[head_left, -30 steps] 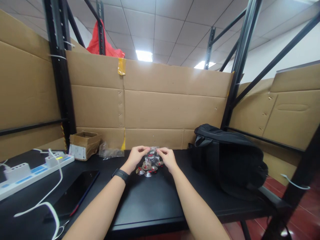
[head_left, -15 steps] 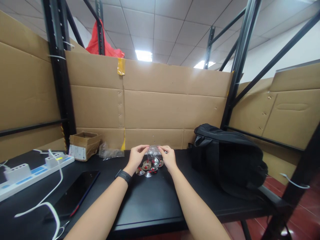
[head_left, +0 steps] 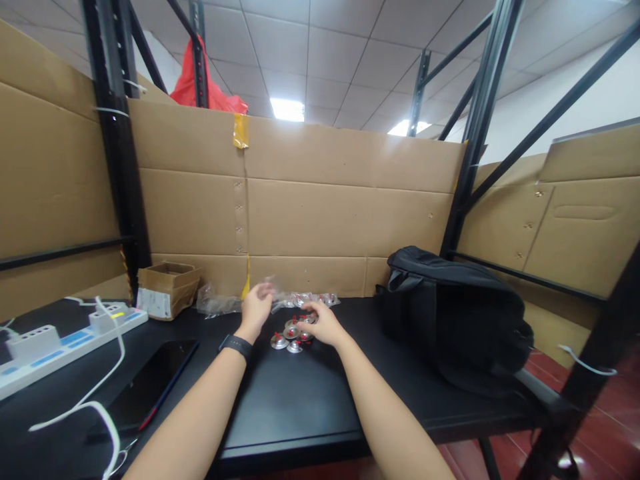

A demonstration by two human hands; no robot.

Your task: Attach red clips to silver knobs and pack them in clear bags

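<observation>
On the black tabletop lies a small pile of silver finger cymbals (head_left: 292,329) with red loops. My right hand (head_left: 326,325) reaches over the pile's right side, thumb and fingers apart and curved; part of the pile is hidden beneath it. To the left of the pile, my left hand (head_left: 257,308) is raised, its fingers closed on a thin clear plastic bag (head_left: 273,285) blurred by motion. Behind the pile, a row of clear packets (head_left: 305,300) with silver and red pieces inside lies near the cardboard wall.
A crumpled plastic bag (head_left: 216,303) and a small open cardboard box (head_left: 173,288) stand back left. A tablet-like black device (head_left: 155,383), a white power strip (head_left: 75,348) and white cables lie left. A black backpack (head_left: 455,320) occupies the right side.
My hands have parted. The left moved left with the plastic bag; the right came down and nearer over the pile. The packets behind are now in plain view.
</observation>
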